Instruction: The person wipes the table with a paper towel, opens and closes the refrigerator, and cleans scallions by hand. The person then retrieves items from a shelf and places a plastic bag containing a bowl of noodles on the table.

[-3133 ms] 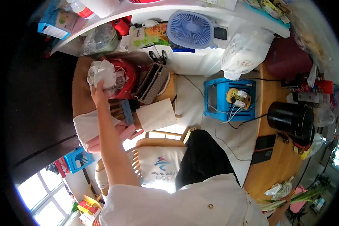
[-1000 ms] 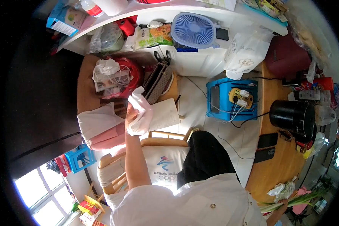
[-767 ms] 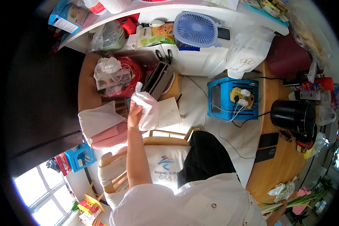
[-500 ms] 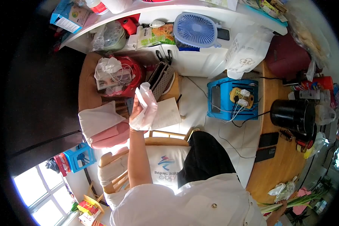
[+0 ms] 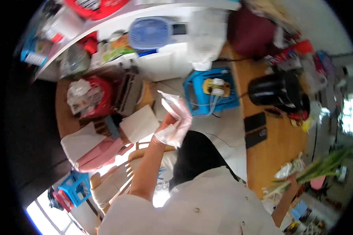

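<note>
My left hand (image 5: 165,126) is closed on a crumpled, thin pinkish-white sheet (image 5: 179,117), which covers part of the palm and wrist. I cannot tell whether it is paper or plastic film. Away to the right, my right hand (image 5: 291,183) grips a bundle of long green stalks (image 5: 315,169), pale at the lower end and leafy at the other. The stalks are held over the wooden table's near part, close to a small white plastic bag (image 5: 289,168).
A wooden table (image 5: 262,160) on the right bears a black pot (image 5: 272,89) and two dark phones. A blue stool (image 5: 190,96) carries a yellow power strip (image 5: 215,87) with cables. Chairs stand at left, one holding a red bucket (image 5: 106,98). A blue fan (image 5: 150,33) sits on the shelf.
The view has swung, shifting the room leftward. My left hand with the sheet now appears farther right, before the blue stool. The green stalks have risen and show more fully.
</note>
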`<state>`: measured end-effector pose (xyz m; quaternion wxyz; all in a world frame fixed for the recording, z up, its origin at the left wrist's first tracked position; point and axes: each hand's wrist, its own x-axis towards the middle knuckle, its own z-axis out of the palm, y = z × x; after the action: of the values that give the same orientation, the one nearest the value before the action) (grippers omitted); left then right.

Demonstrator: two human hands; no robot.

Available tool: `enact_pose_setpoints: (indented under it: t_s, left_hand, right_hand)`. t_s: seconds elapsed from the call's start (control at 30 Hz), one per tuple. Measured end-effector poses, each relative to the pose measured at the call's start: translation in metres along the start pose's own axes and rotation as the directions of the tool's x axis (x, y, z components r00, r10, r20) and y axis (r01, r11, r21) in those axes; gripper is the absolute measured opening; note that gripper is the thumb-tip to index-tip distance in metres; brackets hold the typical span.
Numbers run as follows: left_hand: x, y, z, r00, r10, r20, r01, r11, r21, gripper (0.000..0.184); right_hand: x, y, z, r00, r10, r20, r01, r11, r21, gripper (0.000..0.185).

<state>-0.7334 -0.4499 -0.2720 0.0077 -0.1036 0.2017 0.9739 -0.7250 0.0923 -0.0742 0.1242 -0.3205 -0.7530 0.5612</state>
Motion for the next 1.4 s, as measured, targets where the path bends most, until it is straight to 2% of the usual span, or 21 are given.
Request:
enact_pose_setpoints:
  t_s: [0.07, 0.1, 0.17, 0.23, 0.27, 0.3, 0.33, 0.4, 0.47, 0.57, 0.63, 0.7, 0.73, 0.8, 0.9, 1.0, 1.13, 1.17, 1.23, 1.33, 1.4]
  left_hand:
    - [0.015, -0.032, 0.049, 0.989, -0.108, 0.105, 0.101, 0.992, 0.071, 0.116]
    - [0.015, -0.037, 0.083, 0.969, -0.205, 0.137, 0.187, 0.974, 0.131, 0.125]
    - [0.017, -0.064, 0.134, 0.933, -0.3, 0.2, 0.264, 0.947, 0.185, 0.129]
    - [0.019, -0.099, 0.165, 0.876, -0.394, 0.278, 0.333, 0.911, 0.243, 0.131]
    - [0.018, -0.113, 0.18, 0.856, -0.417, 0.307, 0.343, 0.901, 0.266, 0.131]
    - [0.015, -0.126, 0.195, 0.837, -0.438, 0.328, 0.352, 0.89, 0.291, 0.131]
    - [0.012, -0.137, 0.207, 0.82, -0.458, 0.343, 0.358, 0.879, 0.317, 0.131]
    - [0.008, -0.16, 0.216, 0.805, -0.454, 0.383, 0.319, 0.874, 0.366, 0.132]
    - [0.003, -0.178, 0.22, 0.786, -0.476, 0.395, 0.3, 0.852, 0.429, 0.13]
    - [-0.004, -0.191, 0.224, 0.73, -0.641, 0.237, 0.421, 0.695, 0.583, 0.121]
    - [-0.002, -0.2, 0.227, 0.671, -0.726, 0.151, 0.485, 0.584, 0.652, 0.112]
    - [-0.005, -0.197, 0.243, 0.658, -0.746, 0.104, 0.491, 0.529, 0.692, 0.088]
    - [-0.007, -0.196, 0.251, 0.651, -0.755, 0.08, 0.495, 0.501, 0.71, 0.077]
    - [-0.015, -0.199, 0.257, 0.72, -0.69, 0.082, 0.454, 0.557, 0.695, 0.051]
    - [-0.006, -0.192, 0.24, 0.628, -0.773, -0.088, 0.707, 0.519, 0.48, 0.052]
    - [0.004, -0.179, 0.222, 0.482, -0.849, -0.216, 0.873, 0.445, 0.199, 0.052]
    - [-0.003, -0.171, 0.226, 0.5, -0.852, -0.154, 0.861, 0.47, 0.195, 0.049]
    - [-0.002, -0.172, 0.224, 0.547, -0.829, -0.116, 0.825, 0.511, 0.241, 0.05]
    - [-0.002, -0.169, 0.226, 0.559, -0.818, -0.133, 0.817, 0.516, 0.257, 0.048]
    - [-0.001, -0.167, 0.224, 0.593, -0.793, -0.136, 0.792, 0.546, 0.273, 0.048]
    - [0.001, -0.166, 0.223, 0.617, -0.777, -0.126, 0.775, 0.572, 0.267, 0.048]
  right_hand:
    - [-0.019, -0.007, 0.024, 0.998, -0.062, -0.023, 0.061, 0.998, -0.036, 0.028]
    - [-0.033, -0.015, 0.037, 0.997, -0.06, 0.039, 0.063, 0.994, -0.085, 0.03]
    - [-0.054, -0.01, 0.057, 0.977, -0.192, 0.093, 0.201, 0.974, -0.101, 0.034]
    - [-0.08, -0.04, 0.082, 0.965, 0.025, 0.261, 0.02, 0.985, -0.169, 0.039]
    - [-0.084, -0.037, 0.091, 0.964, 0.013, 0.264, 0.036, 0.983, -0.18, 0.029]
    - [-0.085, -0.05, 0.097, 0.927, 0.009, 0.374, 0.087, 0.967, -0.239, 0.02]
    - [-0.092, -0.068, 0.107, 0.912, 0.009, 0.41, 0.024, 0.997, -0.075, 0.016]
    - [-0.081, -0.045, 0.096, 0.872, -0.065, 0.484, 0.042, 0.997, 0.058, 0.017]
    - [-0.078, -0.038, 0.086, 0.894, -0.053, 0.446, 0.086, 0.995, -0.054, 0.019]
    - [-0.079, -0.039, 0.082, 0.928, -0.114, 0.355, 0.16, 0.982, -0.103, 0.015]
    - [-0.076, -0.038, 0.075, 0.913, -0.101, 0.395, 0.188, 0.964, -0.19, 0.022]
    - [-0.076, -0.046, 0.072, 0.902, -0.057, 0.428, 0.193, 0.94, -0.28, 0.028]
    - [-0.075, -0.046, 0.073, 0.903, -0.085, 0.421, 0.191, 0.958, -0.215, 0.025]
    - [-0.074, -0.046, 0.073, 0.903, -0.142, 0.405, 0.192, 0.977, -0.087, 0.023]
    - [-0.064, -0.038, 0.062, 0.937, -0.102, 0.334, 0.178, 0.963, -0.204, 0.019]
    - [-0.051, -0.038, 0.049, 0.967, -0.016, 0.253, 0.05, 0.991, -0.126, 0.017]
    - [-0.037, -0.023, 0.043, 0.943, -0.185, 0.276, 0.211, 0.975, -0.068, 0.017]
    - [-0.037, -0.025, 0.045, 0.944, -0.168, 0.282, 0.194, 0.979, -0.065, 0.017]
    - [-0.04, -0.03, 0.047, 0.95, -0.128, 0.285, 0.151, 0.987, -0.06, 0.017]
    - [-0.042, -0.039, 0.048, 0.965, 0.05, 0.256, -0.016, 0.991, -0.131, 0.019]
    - [-0.034, -0.024, 0.043, 0.969, -0.045, 0.243, 0.092, 0.978, -0.187, 0.016]
